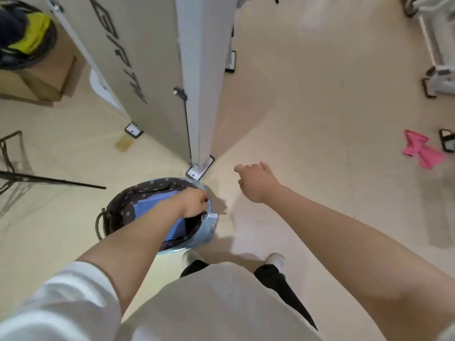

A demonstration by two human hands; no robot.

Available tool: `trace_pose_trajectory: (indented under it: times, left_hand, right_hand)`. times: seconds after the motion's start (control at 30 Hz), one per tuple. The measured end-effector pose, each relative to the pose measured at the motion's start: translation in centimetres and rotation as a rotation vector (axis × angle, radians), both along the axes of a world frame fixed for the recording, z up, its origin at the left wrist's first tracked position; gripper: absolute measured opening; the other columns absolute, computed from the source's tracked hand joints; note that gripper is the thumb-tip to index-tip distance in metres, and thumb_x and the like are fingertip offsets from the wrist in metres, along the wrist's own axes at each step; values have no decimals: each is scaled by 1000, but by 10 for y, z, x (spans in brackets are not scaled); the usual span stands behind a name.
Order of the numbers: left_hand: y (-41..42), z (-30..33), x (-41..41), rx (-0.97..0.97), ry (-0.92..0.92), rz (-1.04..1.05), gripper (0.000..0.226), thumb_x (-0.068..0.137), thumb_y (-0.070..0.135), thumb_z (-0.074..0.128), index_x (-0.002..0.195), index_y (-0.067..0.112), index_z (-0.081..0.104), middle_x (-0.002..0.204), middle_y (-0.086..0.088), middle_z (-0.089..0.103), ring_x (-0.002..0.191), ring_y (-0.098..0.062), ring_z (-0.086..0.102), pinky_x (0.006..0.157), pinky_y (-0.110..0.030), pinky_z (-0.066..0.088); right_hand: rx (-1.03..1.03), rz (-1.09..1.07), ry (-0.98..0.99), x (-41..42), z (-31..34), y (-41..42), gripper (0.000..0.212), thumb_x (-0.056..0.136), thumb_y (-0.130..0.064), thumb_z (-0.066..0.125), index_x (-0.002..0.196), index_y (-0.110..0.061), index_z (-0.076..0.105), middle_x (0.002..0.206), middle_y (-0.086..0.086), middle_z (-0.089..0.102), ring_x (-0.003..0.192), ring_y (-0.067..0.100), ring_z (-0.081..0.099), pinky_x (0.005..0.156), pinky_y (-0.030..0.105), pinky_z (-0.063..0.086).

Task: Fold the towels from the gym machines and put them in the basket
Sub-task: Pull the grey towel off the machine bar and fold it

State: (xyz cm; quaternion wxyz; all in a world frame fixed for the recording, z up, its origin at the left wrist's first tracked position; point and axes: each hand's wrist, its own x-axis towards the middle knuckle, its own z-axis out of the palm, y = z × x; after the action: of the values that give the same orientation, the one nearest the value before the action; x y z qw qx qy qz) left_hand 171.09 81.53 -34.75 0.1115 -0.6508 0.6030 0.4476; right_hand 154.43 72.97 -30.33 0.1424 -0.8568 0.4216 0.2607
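— Head view checked. Left hand (194,203) low centre of frame, at the near rim of the basket (115,212), fingers curled; whether pinching the rim lining or the blue towel (157,205) cannot be told. Blue towel folded flat, inside the basket, directly under that hand.

— And the right?

— Right hand (256,180) centre frame, raised over bare floor, fingers loosely spread, holding nothing.

— Outstanding items?

— Pink towel (422,150) at right edge of frame, crumpled on the floor beside a machine foot (446,140). Well apart from both hands; nearer the right. Basket well apart from it too, on the opposite side.

— Handling?

— Judged light, soft, limp; likely to sag and trail if lifted by the middle. Not fragile, not slippery. Best taken at two corners of one edge, shaken out to hang flat, then folded.

— Risks?

— Dragging across the floor; snagging on the machine foot. Blur at frame edge; corners not clearly made out.
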Motion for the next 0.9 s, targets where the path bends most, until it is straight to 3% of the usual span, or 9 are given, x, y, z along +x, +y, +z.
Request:
trace_pose_trajectory:
  times: [0.13, 0.33, 0.53, 0.67, 0.8, 0.9]
  left_hand:
    - [-62, 29, -94, -67, 105, -13, 38, 96, 25, 41, 133, 15, 46, 128, -6, 57, 116, -24, 53, 93, -25, 37]
    - [-125, 60, -264, -145, 187, -189, 40, 95, 22, 44, 135, 15, 42, 121, -5, 59, 110, -23, 54, 88, -23, 38]
    - [-176, 84, -439, -145, 300, -309, 37, 95, 20, 42, 132, 18, 44, 113, -2, 61, 107, -20, 57, 81, -25, 41]
    - [-209, 100, -544, -175, 381, -428, 35, 94, 12, 41, 128, 14, 48, 105, -1, 63, 105, -23, 59, 87, -29, 44]
    - [-252, 109, -624, -201, 466, -516, 32, 94, 6, 39, 123, 14, 51, 101, 4, 64, 93, -18, 61, 71, -8, 42]
    - [-299, 105, -670, -189, 482, -557, 32, 94, 9, 39, 121, 18, 52, 98, 9, 65, 92, -13, 62, 74, -14, 43]
  right_hand:
    - [63, -141, -56, -115, 22, -28, 39, 96, -15, 37, 135, -11, 40, 131, 13, 51, 122, 32, 45, 101, 38, 35]
    - [27, -577, -168, -321, 40, -42, 37, 96, -21, 41, 132, -12, 46, 136, 12, 44, 126, 30, 41, 101, 37, 36]
    - [11, -853, -221, -499, 52, -40, 35, 95, -22, 42, 128, -13, 49, 134, 10, 47, 123, 28, 44, 103, 39, 37]
    - [-44, -1040, -295, -586, 64, -37, 34, 95, -21, 41, 127, -13, 50, 133, 6, 48, 124, 24, 44, 100, 34, 37]
    - [-84, -1183, -355, -652, 67, -51, 33, 95, -19, 41, 126, -12, 51, 133, 8, 50, 124, 23, 44, 102, 34, 36]
    - [-105, -1232, -344, -696, 66, -79, 33, 95, -20, 41, 125, -12, 52, 132, 8, 50, 122, 24, 46, 102, 36, 37]
